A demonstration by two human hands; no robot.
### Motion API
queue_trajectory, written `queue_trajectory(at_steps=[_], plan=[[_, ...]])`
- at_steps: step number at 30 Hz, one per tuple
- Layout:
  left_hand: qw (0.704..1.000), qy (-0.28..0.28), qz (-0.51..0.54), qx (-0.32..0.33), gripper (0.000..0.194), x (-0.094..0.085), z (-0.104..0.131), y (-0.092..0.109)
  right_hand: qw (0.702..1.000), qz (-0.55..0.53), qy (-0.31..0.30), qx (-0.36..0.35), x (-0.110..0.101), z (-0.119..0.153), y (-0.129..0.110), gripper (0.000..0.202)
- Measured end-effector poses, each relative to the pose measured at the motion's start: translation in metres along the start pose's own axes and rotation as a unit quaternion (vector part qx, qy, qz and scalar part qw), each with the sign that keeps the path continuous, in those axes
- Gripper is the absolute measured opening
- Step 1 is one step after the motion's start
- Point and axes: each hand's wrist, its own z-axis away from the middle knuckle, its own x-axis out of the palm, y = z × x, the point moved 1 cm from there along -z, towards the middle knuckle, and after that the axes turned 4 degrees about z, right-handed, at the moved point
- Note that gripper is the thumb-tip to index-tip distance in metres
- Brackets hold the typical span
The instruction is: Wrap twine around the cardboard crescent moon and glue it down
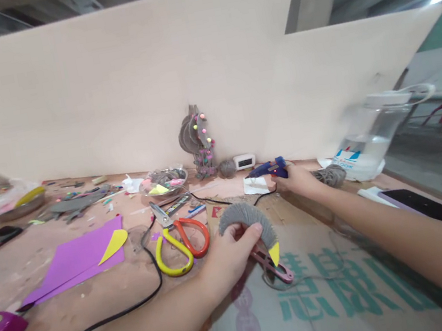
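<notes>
My left hand [235, 248] is closed on a crescent [249, 214] wound with grey yarn, thumb on top. One end of the crescent shows a bare yellow tip [274, 253]. Just below it lies a pink tool [280, 272] with a slotted end, partly hidden by the hand. Loose grey yarn [305, 279] trails over the cardboard. Out at the back, my right hand [292, 178] grips a blue hot glue gun [262, 169], whose nozzle points left over a small white paper [255, 185].
Scissors [182, 246] with yellow and red handles lie left of the crescent. Purple sheets [79, 259] and a black cord [152, 257] are further left. A water bottle [365, 137] stands at right, near a grey yarn bundle [329, 176]. A yarn-covered ornament [197, 141] stands against the board [118, 92].
</notes>
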Motion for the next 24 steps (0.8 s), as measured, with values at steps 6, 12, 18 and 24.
queue_trajectory(at_steps=[6,12,18,24], plan=[[0.999,0.015,-0.008,0.028,0.032,-0.001,-0.003,-0.010,0.997,-0.058,-0.035,0.035,-0.036,0.023,-0.003,0.035],[0.994,0.017,-0.105,0.032,0.032,-0.002,0.006,0.002,0.970,-0.227,-0.086,-0.012,-0.067,0.076,-0.015,0.028],[0.986,0.036,-0.147,0.069,0.026,-0.002,0.011,0.017,0.927,-0.356,-0.110,-0.038,-0.066,0.130,-0.014,0.026],[0.978,0.055,-0.192,0.063,0.030,-0.007,0.003,0.012,0.937,-0.297,-0.173,-0.060,-0.057,0.159,-0.008,0.024]])
